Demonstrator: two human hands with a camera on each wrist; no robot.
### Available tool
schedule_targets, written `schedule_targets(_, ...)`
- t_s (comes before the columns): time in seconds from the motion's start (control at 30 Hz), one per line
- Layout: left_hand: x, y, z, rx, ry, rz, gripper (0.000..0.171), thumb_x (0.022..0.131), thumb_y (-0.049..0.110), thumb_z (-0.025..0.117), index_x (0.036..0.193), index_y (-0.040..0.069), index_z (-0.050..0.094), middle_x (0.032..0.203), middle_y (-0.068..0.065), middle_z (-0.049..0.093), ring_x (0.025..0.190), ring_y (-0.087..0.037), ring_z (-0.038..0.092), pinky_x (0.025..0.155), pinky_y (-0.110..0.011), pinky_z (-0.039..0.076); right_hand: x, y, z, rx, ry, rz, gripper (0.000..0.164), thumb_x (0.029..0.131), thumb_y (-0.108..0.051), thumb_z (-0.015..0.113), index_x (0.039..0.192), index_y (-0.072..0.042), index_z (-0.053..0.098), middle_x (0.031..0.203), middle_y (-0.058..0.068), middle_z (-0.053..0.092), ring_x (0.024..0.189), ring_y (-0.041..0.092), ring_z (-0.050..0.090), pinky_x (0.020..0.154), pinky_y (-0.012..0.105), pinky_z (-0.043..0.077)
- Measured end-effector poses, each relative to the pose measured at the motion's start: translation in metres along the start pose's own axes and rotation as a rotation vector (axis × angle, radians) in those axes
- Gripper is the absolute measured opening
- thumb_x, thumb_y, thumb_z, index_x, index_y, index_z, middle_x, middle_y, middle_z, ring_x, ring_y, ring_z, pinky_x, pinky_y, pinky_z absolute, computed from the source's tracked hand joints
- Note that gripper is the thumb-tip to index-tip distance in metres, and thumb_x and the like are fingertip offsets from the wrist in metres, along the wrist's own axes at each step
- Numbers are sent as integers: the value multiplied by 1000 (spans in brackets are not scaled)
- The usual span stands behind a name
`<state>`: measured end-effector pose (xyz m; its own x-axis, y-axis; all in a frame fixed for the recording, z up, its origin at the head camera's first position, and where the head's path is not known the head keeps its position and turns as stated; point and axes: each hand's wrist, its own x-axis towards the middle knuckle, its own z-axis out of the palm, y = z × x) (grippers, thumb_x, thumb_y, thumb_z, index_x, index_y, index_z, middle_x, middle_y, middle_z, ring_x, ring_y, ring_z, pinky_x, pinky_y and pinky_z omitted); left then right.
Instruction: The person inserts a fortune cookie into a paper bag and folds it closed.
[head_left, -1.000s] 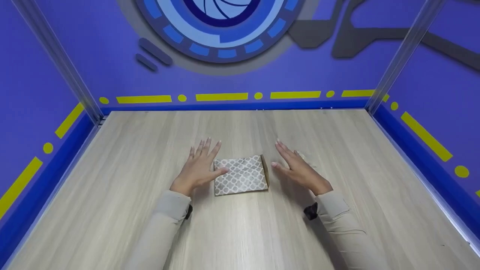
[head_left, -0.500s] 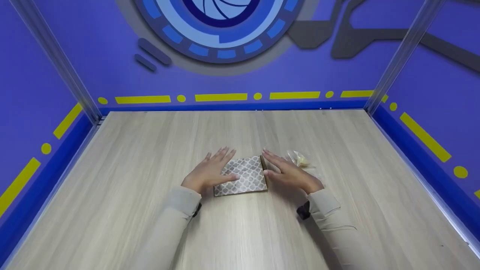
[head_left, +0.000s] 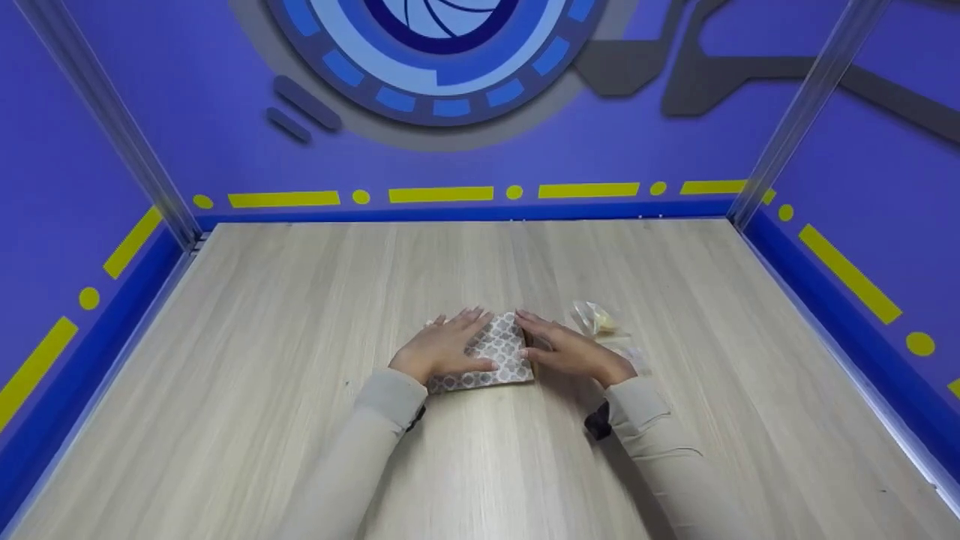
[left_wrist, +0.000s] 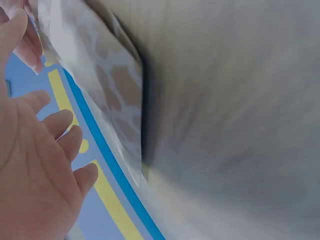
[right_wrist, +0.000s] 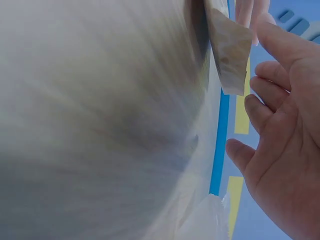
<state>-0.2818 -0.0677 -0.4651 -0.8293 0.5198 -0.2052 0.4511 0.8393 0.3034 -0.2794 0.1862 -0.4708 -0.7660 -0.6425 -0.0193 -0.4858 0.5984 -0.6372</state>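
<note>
A small flat paper packet point(head_left: 504, 349) with a grey-and-white quatrefoil print lies on the table, its brown edge facing right. My left hand point(head_left: 442, 349) is spread over the packet's left part, fingers extended, covering much of it. At the right edge is my right hand point(head_left: 574, 349), its fingers straight and the fingertips right at the brown side. In the left wrist view, the packet point(left_wrist: 117, 82) rises beside the palm of the left hand point(left_wrist: 37, 150). The right wrist view has the packet's folded end point(right_wrist: 230, 52) near the fingers of the right hand point(right_wrist: 290, 135).
Just behind the right hand lies a clear plastic bag point(head_left: 598, 319) with something pale yellow in it. The wood-grain table point(head_left: 300, 300) is bounded by blue-purple walls point(head_left: 465, 165) with yellow markings. Black straps point(head_left: 598, 420) circle the wrists.
Both hands have moved inward, the left one rightward over the packet and the right one leftward to its edge. The plastic bag, earlier mostly behind the right hand, now shows.
</note>
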Motion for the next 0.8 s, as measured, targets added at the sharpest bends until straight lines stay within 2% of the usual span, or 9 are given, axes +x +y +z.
schedule_targets(0.37,5,5,5,-29,-68,22,87,85,57,62,154,21,22,161,1,18,148,-22,16,119,-46,12,6,1,5,-15,-43,-1,61,97,-23,56,148,-1,31,157,18,21,146,34,19,117,48,18)
schedule_targets(0.67,1,1,6,-64,-79,18,86,85,52,65,153,21,24,160,0,19,148,-24,17,119,-49,12,6,6,7,-54,-88,15,67,95,-27,60,149,-1,30,157,17,22,146,33,20,116,47,21)
schedule_targets(0.8,-1,-3,7,-73,-79,14,86,84,51,66,153,20,26,160,0,20,148,-24,17,119,-50,13,6,6,7,-76,-111,39,68,94,-29,60,149,-2,29,157,17,23,145,34,20,116,51,19)
